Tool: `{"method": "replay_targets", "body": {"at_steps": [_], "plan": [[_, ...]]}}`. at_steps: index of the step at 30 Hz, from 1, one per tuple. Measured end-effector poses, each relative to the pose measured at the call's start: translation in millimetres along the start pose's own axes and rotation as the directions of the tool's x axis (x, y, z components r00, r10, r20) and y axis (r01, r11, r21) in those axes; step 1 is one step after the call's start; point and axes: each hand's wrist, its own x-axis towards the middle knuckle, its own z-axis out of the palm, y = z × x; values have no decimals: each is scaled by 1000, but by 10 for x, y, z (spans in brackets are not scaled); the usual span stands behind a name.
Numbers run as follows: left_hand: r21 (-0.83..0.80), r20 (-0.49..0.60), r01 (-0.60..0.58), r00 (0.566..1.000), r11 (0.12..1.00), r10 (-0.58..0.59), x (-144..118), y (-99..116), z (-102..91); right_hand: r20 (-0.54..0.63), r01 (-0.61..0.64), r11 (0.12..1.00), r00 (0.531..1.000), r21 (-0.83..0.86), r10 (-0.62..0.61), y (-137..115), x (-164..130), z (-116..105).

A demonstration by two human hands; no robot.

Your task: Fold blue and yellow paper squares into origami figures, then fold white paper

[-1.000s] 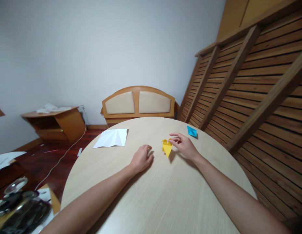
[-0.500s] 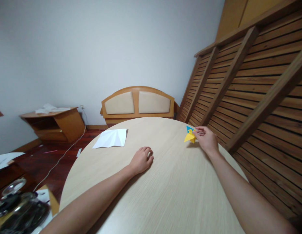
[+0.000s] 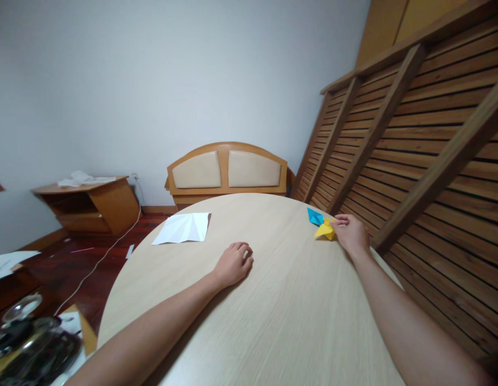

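1. Right hand (image 3: 353, 234): fingertips pinching the yellow folded paper (image 3: 325, 230), now carried from the table's middle to its far right edge.
2. Yellow folded paper: resting on the round table (image 3: 273, 321), just beside the blue folded paper (image 3: 314, 216); finished pieces appear grouped.
3. Left hand (image 3: 233, 264): unmoved, loosely curled, empty, knuckles down mid-table.
4. White creased sheet (image 3: 183, 228): untouched, far left.

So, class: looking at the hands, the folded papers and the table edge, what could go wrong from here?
1. The yellow folded paper at the right hand lies close to the round table's far right edge; a nudge might push it off.
2. It sits right beside the blue folded paper, which the fingers might knock or crush.
3. The left hand rests apart on the table, so nothing steadies either piece.
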Motion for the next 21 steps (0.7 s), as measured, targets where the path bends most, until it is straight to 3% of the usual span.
{"method": "replay_targets", "body": {"at_steps": [14,21], "plan": [[-4,4,4,1000,1000,-4,-5,7,-9,66,-55,988,996,-146,65,18,-16,-9],[-6,0,-2,1000,1000,2,1,11,-10,58,-21,991,998,-135,29,97,10,33]]}}
